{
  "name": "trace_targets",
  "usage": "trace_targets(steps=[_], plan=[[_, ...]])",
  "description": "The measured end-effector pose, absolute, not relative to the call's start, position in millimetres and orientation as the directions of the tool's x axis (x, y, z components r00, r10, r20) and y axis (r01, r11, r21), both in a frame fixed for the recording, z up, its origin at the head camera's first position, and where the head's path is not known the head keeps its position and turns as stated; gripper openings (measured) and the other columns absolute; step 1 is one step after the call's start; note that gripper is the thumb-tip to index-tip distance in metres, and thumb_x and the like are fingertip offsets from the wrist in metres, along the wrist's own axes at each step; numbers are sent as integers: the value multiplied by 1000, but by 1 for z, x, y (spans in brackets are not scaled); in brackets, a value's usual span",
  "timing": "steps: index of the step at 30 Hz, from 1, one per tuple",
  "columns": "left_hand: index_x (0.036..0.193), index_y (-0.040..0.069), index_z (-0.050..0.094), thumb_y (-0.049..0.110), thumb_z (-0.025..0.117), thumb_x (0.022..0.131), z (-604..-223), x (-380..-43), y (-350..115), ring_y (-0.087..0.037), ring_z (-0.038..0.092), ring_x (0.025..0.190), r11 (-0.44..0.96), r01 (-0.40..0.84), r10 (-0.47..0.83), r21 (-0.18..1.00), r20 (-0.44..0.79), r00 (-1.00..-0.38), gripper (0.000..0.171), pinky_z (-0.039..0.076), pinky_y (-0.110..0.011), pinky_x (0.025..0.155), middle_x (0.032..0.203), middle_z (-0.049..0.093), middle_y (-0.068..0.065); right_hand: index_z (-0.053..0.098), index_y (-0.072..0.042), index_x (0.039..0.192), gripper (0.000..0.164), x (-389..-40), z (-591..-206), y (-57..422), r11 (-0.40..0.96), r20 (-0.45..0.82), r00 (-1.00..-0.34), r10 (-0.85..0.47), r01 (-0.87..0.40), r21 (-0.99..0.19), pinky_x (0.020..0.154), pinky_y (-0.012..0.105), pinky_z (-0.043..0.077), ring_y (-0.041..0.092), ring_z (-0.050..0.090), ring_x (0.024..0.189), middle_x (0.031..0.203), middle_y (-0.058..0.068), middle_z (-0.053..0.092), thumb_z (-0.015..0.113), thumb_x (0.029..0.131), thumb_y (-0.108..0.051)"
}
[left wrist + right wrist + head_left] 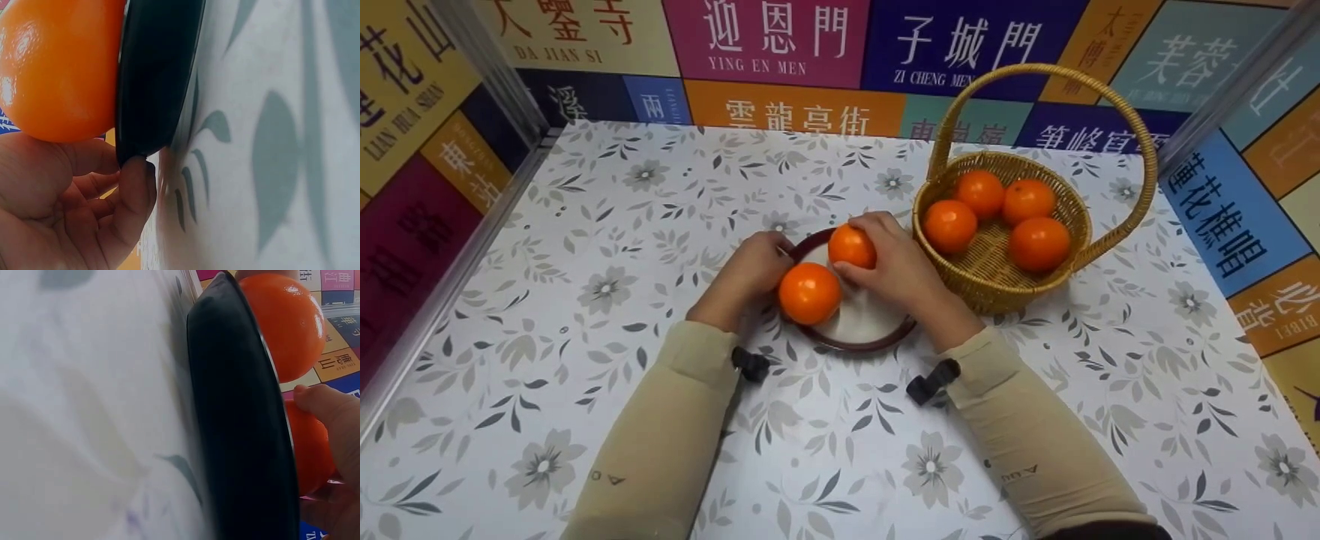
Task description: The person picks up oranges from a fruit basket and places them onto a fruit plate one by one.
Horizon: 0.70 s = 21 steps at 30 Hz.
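A white plate [870, 319] with a dark brown rim lies on the flowered tablecloth. My left hand [750, 270] pinches its left edge; in the left wrist view, thumb and fingers meet at the rim of the dark plate side [157, 73]. On the plate's near left part sits one orange [810, 292]. Behind it, my right hand [896, 262] grips a second orange [851, 246] over the plate. The right wrist view shows the thumb against this orange [309, 450], low at the plate's rim, with the other orange [284, 329] close by.
To the right of the plate stands a woven basket [997, 300] with a tall arched handle [1147, 150] and several oranges inside. Panels with large printed characters [780, 37] border the table at the back and both sides.
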<state>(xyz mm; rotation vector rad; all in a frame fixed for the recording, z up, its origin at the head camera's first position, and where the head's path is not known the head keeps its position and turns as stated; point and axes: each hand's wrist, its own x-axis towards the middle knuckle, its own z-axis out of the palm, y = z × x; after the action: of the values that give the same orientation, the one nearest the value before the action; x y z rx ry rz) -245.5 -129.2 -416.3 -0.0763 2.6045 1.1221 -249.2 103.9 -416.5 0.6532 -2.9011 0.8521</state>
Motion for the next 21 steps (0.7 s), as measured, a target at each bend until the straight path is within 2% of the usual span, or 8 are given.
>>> trace_targets(steps=[11, 21], plan=[[118, 3, 67, 12, 54, 97, -418, -246, -129, -31, 60, 104, 702, -138, 85, 699, -274, -958, 26, 49, -44, 101, 113, 68, -16, 49, -22, 152, 73, -247, -411, 105, 781, 102, -908, -407, -404, -476, 109, 50, 49, 32, 56, 130, 152, 8, 47, 76, 90, -51], [115, 4, 68, 12, 55, 95, -420, -247, -130, -30, 60, 99, 702, -136, 80, 700, -267, -961, 25, 49, -42, 95, 109, 68, -14, 49, -24, 152, 72, -242, -406, 104, 798, 88, -897, -434, -428, -425, 105, 50, 51, 30, 58, 124, 149, 7, 48, 77, 90, -48]])
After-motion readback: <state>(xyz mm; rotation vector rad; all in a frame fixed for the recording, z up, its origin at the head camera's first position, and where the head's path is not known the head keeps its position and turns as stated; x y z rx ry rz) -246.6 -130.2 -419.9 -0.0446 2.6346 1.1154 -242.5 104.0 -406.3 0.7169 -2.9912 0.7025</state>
